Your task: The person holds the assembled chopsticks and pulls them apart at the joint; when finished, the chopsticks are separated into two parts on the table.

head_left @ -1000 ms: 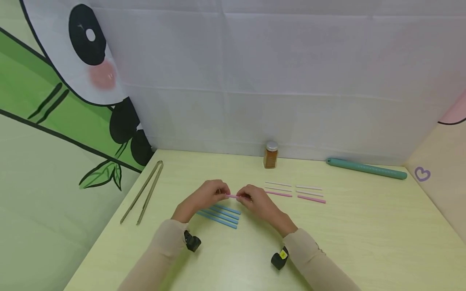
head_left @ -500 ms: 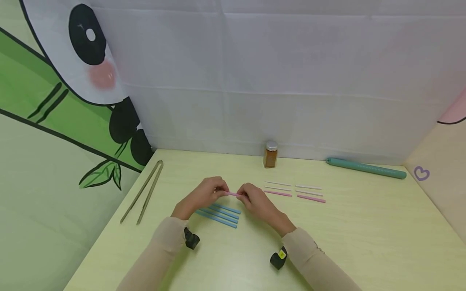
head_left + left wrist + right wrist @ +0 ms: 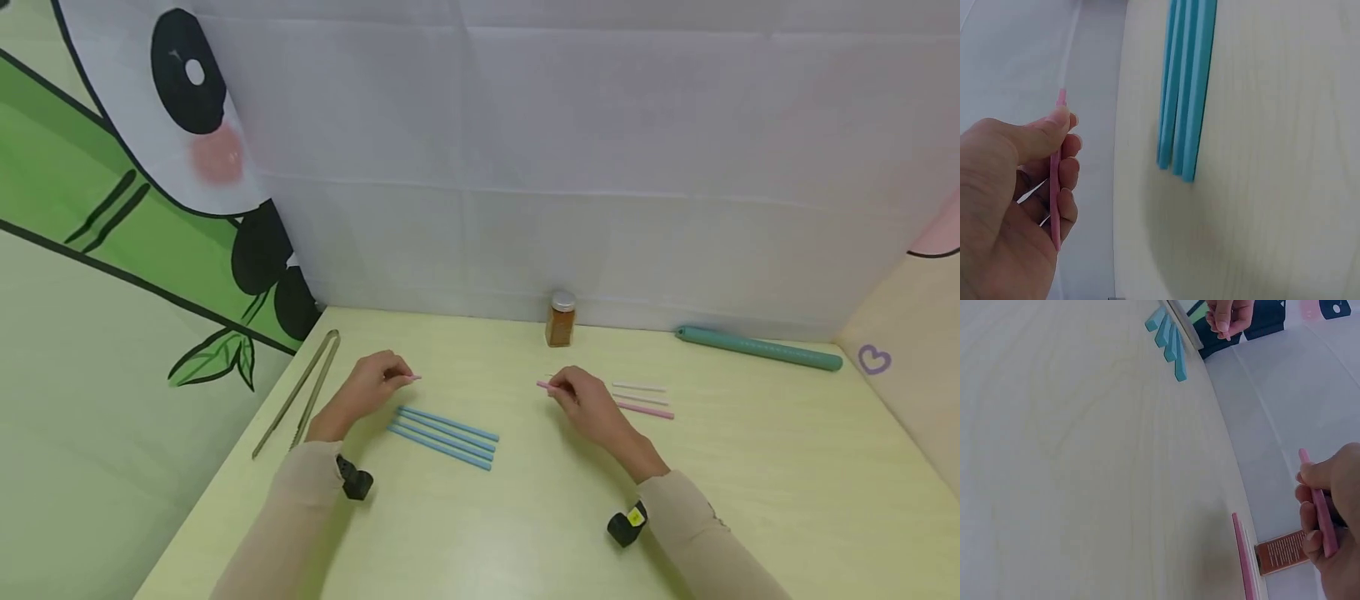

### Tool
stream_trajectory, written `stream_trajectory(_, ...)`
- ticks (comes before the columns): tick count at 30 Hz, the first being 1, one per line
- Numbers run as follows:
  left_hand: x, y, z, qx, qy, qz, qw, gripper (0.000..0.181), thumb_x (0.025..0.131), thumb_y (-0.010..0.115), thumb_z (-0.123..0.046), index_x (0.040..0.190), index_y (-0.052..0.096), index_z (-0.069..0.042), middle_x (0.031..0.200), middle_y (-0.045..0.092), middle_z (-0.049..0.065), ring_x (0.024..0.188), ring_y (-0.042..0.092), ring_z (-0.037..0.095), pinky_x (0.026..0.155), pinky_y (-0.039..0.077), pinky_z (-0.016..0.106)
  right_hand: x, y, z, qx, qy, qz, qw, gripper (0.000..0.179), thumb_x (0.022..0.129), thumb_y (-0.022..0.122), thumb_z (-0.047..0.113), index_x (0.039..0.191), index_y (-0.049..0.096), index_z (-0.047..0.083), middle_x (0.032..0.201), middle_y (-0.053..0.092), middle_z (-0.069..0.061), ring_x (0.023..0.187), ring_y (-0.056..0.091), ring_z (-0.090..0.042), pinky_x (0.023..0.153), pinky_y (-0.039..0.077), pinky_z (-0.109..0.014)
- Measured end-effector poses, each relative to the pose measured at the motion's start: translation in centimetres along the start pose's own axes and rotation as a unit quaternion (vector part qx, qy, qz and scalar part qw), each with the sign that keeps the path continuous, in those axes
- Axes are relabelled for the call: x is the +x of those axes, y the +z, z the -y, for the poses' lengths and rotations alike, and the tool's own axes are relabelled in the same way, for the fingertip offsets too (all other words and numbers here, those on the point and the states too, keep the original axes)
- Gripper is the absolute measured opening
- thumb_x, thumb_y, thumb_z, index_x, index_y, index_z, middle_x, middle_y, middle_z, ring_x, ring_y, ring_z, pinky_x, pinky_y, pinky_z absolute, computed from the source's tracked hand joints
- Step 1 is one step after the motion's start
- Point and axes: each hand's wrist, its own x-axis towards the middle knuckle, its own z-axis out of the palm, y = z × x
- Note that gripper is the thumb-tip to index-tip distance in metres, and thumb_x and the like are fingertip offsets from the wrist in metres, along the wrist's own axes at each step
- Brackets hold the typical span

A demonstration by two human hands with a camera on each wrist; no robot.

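Note:
My left hand (image 3: 367, 387) pinches a slim pink stick (image 3: 1055, 194) between thumb and fingers, raised over the table left of centre. One end pokes past the thumb tip; the rest lies along the curled fingers. On the right, my other hand (image 3: 596, 408) grips a second pink stick (image 3: 1324, 519) the same way, its tip pointing left. Several blue sticks (image 3: 1196, 106) lie side by side between the hands. Beyond the right hand rest thin white sticks (image 3: 639, 387) and a pink stick (image 3: 645, 409); that hand partly hides the nearer group in the head view.
Metal tongs (image 3: 322, 375) lie along the table's left side, close to the left forearm. A jar (image 3: 560, 327) of brown contents with a silver lid stands at the back. A green rod (image 3: 757, 348) lies at the back right, against the white cloth wall.
Earlier both hands held pink stick between them, close together. Now they have moved apart, left hand leftward and right hand rightward, each with its own pink piece. The blue sticks have stayed put.

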Motion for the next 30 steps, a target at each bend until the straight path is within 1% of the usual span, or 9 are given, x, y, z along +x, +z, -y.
stream_trajectory(2, 0.1, 0.3, -0.2, -0.006, 0.003, 0.007, 1.0, 0.01, 0.09, 0.066, -0.013, 0.091, 0.071, -0.004, 0.085, 0.063, 0.003, 0.074, 0.055, 0.013, 0.068, 0.047, 0.031, -0.4, -0.6, -0.5, -0.003, -0.004, -0.01, 0.9999, 0.007, 0.094, 0.061, 0.011, 0.097, 0.065, 0.007, 0.088, 0.063, -0.002, 0.074, 0.051, -0.011, 0.065, 0.045, -0.024)
stream_trajectory(6, 0.5, 1.6, -1.1, -0.011, 0.007, 0.013, 0.9998, 0.009, 0.091, 0.065, -0.013, 0.093, 0.07, -0.006, 0.085, 0.062, 0.003, 0.073, 0.052, 0.013, 0.067, 0.046, 0.029, -1.7, -1.6, -1.6, -0.017, -0.013, -0.026, 0.9994, 0.007, 0.091, 0.064, 0.012, 0.096, 0.069, 0.009, 0.086, 0.061, 0.0, 0.073, 0.049, -0.011, 0.064, 0.044, -0.023)
stream_trajectory(10, 0.9, 3.3, -2.4, -0.015, 0.018, 0.022, 0.9995, 0.01, 0.091, 0.065, -0.016, 0.095, 0.069, -0.008, 0.082, 0.059, 0.003, 0.073, 0.051, 0.013, 0.068, 0.045, 0.029, -3.2, -2.8, -3.0, -0.031, -0.021, -0.044, 0.9983, 0.008, 0.089, 0.067, 0.012, 0.096, 0.07, 0.01, 0.085, 0.06, 0.001, 0.072, 0.047, -0.01, 0.062, 0.043, -0.022)
stream_trajectory(12, 1.1, 4.2, -3.1, -0.02, 0.022, 0.032, 0.9991, 0.01, 0.091, 0.065, -0.017, 0.096, 0.069, -0.009, 0.082, 0.058, 0.002, 0.073, 0.05, 0.013, 0.069, 0.045, 0.029, -4.0, -3.5, -3.7, -0.039, -0.02, -0.052, 0.9977, 0.008, 0.088, 0.068, 0.012, 0.096, 0.071, 0.01, 0.084, 0.06, 0.002, 0.07, 0.046, -0.009, 0.061, 0.042, -0.021)
stream_trajectory(16, 1.7, 6.1, -4.4, -0.024, 0.034, 0.052, 0.9978, 0.009, 0.093, 0.063, -0.016, 0.098, 0.069, -0.01, 0.084, 0.056, 0.002, 0.073, 0.048, 0.012, 0.068, 0.043, 0.029, -5.5, -4.7, -5.0, -0.065, -0.019, -0.063, 0.9957, 0.01, 0.087, 0.068, 0.005, 0.096, 0.072, 0.008, 0.085, 0.06, 0.001, 0.069, 0.045, -0.007, 0.06, 0.041, -0.021)
stream_trajectory(21, 2.7, 8.6, -6.5, -0.03, 0.042, 0.064, 0.9966, 0.013, 0.094, 0.061, -0.013, 0.101, 0.071, -0.011, 0.087, 0.055, 0.001, 0.075, 0.047, 0.012, 0.07, 0.043, 0.027, -7.1, -5.8, -6.2, -0.092, -0.024, -0.055, 0.994, 0.016, 0.086, 0.067, 0.0, 0.099, 0.073, 0.007, 0.087, 0.061, 0.0, 0.071, 0.044, -0.005, 0.061, 0.041, -0.021)
stream_trajectory(23, 3.2, 9.5, -7.5, -0.03, 0.051, 0.068, 0.9959, 0.014, 0.094, 0.06, -0.011, 0.103, 0.07, -0.01, 0.088, 0.056, 0.002, 0.077, 0.049, 0.012, 0.071, 0.044, 0.027, -7.6, -6.1, -6.5, -0.099, -0.023, -0.047, 0.9937, 0.017, 0.086, 0.067, -0.001, 0.1, 0.073, 0.007, 0.087, 0.062, 0.0, 0.071, 0.044, -0.005, 0.062, 0.041, -0.022)
stream_trajectory(28, 4.3, 11.9, -9.9, -0.02, 0.083, 0.077, 0.9934, 0.012, 0.093, 0.059, -0.004, 0.101, 0.068, -0.004, 0.091, 0.06, 0.006, 0.082, 0.054, 0.015, 0.076, 0.048, 0.028, -8.4, -6.5, -7.2, -0.112, -0.002, -0.032, 0.9932, 0.019, 0.085, 0.068, 0.001, 0.101, 0.073, 0.009, 0.087, 0.062, 0.002, 0.073, 0.046, -0.006, 0.064, 0.043, -0.023)
stream_trajectory(30, 4.5, 12.8, -10.9, -0.015, 0.087, 0.085, 0.9925, 0.011, 0.092, 0.058, -0.002, 0.1, 0.067, -0.004, 0.091, 0.059, 0.007, 0.082, 0.054, 0.016, 0.077, 0.048, 0.029, -8.6, -6.6, -7.3, -0.113, 0.009, -0.025, 0.9932, 0.019, 0.085, 0.069, 0.002, 0.102, 0.073, 0.01, 0.087, 0.062, 0.002, 0.074, 0.047, -0.007, 0.065, 0.044, -0.023)
